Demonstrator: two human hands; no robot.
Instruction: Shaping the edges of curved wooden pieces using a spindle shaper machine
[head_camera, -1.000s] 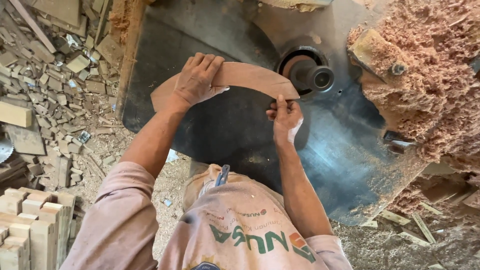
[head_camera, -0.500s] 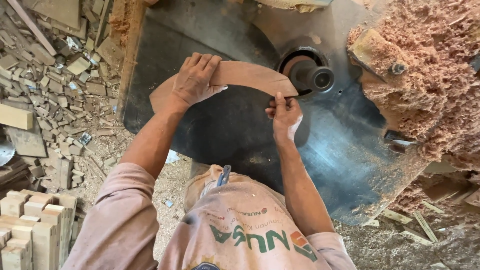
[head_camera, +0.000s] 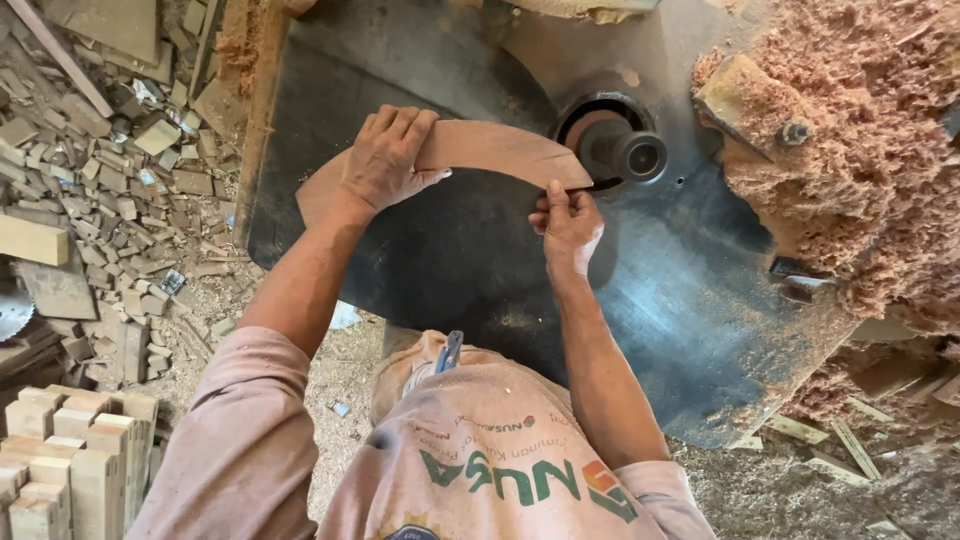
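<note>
Workpiece: a curved, reddish-brown wooden piece (head_camera: 480, 150) shaped like a flat arc lies on the dark metal machine table (head_camera: 440, 260), its right tip touching the round spindle cutter (head_camera: 625, 152).
Left hand: the left hand (head_camera: 385, 160) lies palm down across the arc's left half, fingers spread flat over its top edge, pressing rather than gripping.
Right hand: the right hand (head_camera: 568, 222) pinches the arc's lower right edge near the tip, thumb on top, fingers curled beneath.
Surroundings: a heap of pale wood shavings (head_camera: 860, 170) covers the table's right side; small wooden offcuts (head_camera: 110, 180) litter the floor on the left; stacked light wooden blocks (head_camera: 70, 460) stand at lower left.
</note>
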